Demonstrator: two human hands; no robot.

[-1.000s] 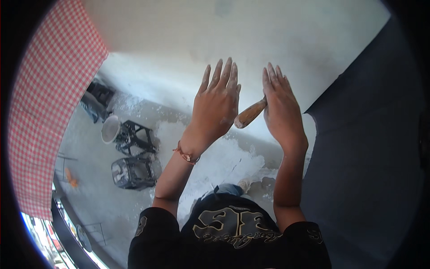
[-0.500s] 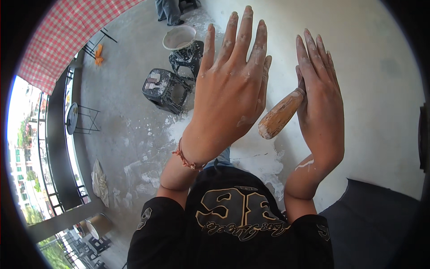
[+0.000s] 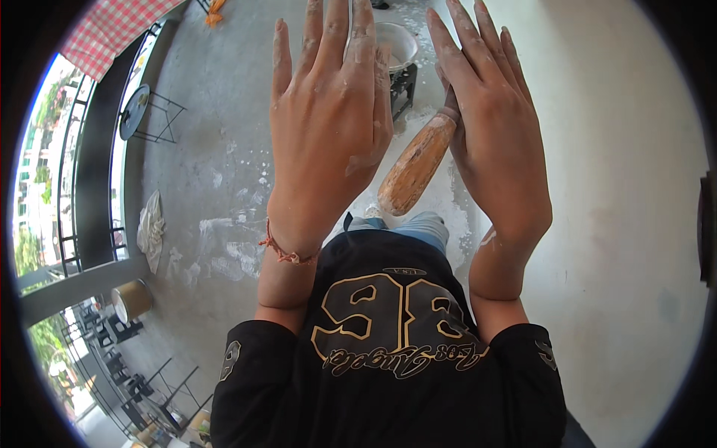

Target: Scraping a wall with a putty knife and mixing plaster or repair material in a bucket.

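Observation:
My left hand (image 3: 328, 127) is raised with its fingers stretched out, white residue on them and a cord bracelet at its wrist. Beside it, my right hand (image 3: 497, 134), also flecked white, has long straight fingers, with a wooden-handled tool (image 3: 414, 164) held at its thumb side. The handle angles down between both hands; whatever is at the tool's metal end lies hidden under the right hand. Behind the fingers, a whitish tub (image 3: 397, 41) rests on a dark stool (image 3: 403, 89), both partly covered.
Pale wall (image 3: 620, 187) at right; plaster-smeared floor (image 3: 202, 187). Left: railing (image 3: 75, 187), small folding table (image 3: 134, 112), crumpled white cloth (image 3: 151, 231), cylindrical container (image 3: 131, 302), stacked dark furniture (image 3: 119, 351). A checked red-white cloth (image 3: 112, 26) hangs at upper left.
The view has turned, bringing railing and more wall in while the dark sheet mostly left. Both hands sit higher and larger in the picture; the tool stays with my right hand.

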